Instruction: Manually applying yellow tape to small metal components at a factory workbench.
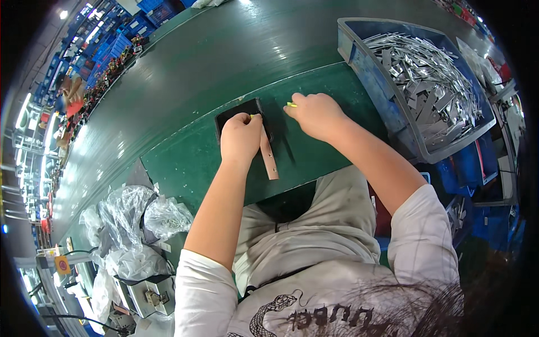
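My left hand (240,139) is closed over the far end of a flat metal strip (268,154) with small holes along it. The strip's near end points toward me, and it reflects a pinkish tone. Beneath that hand lies a shallow black tray (223,119), partly covered by my fingers. Off to the right, my right hand (315,114) hovers above the table with its fingers drawn together. A bit of yellow-green (291,104) shows at its fingertips; whether it is a finger cover or a held piece is unclear. Similar yellow-green shows at the left fingertips.
A large blue-grey bin (359,62) full of thin metal strips stands on the right. The green table (185,163) borders a long dark green conveyor (224,62). Clear plastic bags (132,219) lie at the left, above a metal box (147,295). Blue crates (118,45) stand far left.
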`<state>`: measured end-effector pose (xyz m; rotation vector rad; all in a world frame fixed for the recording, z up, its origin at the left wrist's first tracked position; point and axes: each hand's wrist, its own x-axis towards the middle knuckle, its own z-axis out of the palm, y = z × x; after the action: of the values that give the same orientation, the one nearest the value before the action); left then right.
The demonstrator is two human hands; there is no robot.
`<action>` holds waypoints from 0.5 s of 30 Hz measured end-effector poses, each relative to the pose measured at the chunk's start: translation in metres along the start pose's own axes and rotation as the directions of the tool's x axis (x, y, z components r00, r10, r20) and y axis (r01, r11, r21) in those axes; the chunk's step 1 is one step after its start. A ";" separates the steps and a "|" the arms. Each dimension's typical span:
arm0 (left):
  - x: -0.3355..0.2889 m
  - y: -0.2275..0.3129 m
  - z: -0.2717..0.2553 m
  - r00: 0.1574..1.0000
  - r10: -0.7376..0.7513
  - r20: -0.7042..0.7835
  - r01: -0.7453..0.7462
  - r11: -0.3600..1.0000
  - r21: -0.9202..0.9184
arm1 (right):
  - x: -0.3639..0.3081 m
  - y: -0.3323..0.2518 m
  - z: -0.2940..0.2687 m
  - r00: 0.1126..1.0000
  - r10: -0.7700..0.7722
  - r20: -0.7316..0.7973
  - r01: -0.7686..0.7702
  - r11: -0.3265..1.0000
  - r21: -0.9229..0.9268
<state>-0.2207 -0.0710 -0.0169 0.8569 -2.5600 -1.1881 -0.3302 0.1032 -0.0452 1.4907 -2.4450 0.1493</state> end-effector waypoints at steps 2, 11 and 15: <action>0.000 -0.002 0.001 1.000 -0.003 -0.012 0.002 1.000 -0.018 | -0.006 0.002 0.001 1.000 0.030 0.009 -0.030 0.999 0.017; -0.045 -0.014 -0.017 0.998 0.034 -0.049 -0.059 0.639 -0.767 | -0.087 -0.025 0.001 0.998 -0.031 -0.049 0.037 0.992 0.123; -0.097 -0.016 -0.028 0.999 0.023 0.035 0.018 0.516 -0.856 | -0.120 -0.046 -0.017 0.974 0.067 -0.218 -0.032 0.986 0.162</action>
<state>-0.1238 -0.0411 -0.0046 0.5419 -1.5509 -2.1706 -0.2346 0.1883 -0.0655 1.3891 -2.3353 0.5029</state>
